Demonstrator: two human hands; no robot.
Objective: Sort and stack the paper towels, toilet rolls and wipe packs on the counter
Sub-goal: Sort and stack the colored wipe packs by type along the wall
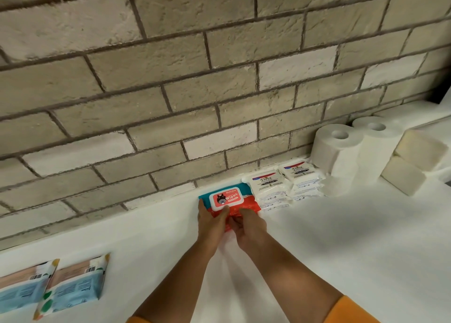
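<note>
The red-and-teal plastic wipe pack (228, 199) with a white lid lies mid-frame on the white counter (341, 237), tight against the beige-and-white brick wall (170, 78). The left hand (211, 221) clasps its left edge and the right hand (246, 227) pinches its near edge. 2 stacks of white Dove packs (269, 184) sit just right.

The red and teal wipe pack (251, 204) reads "Wipes" on its white lid (226, 197). Just beside it, the left white pack (268, 184) and the right white pack (298, 171) each read "Dove"; smaller print is blurred.
</note>
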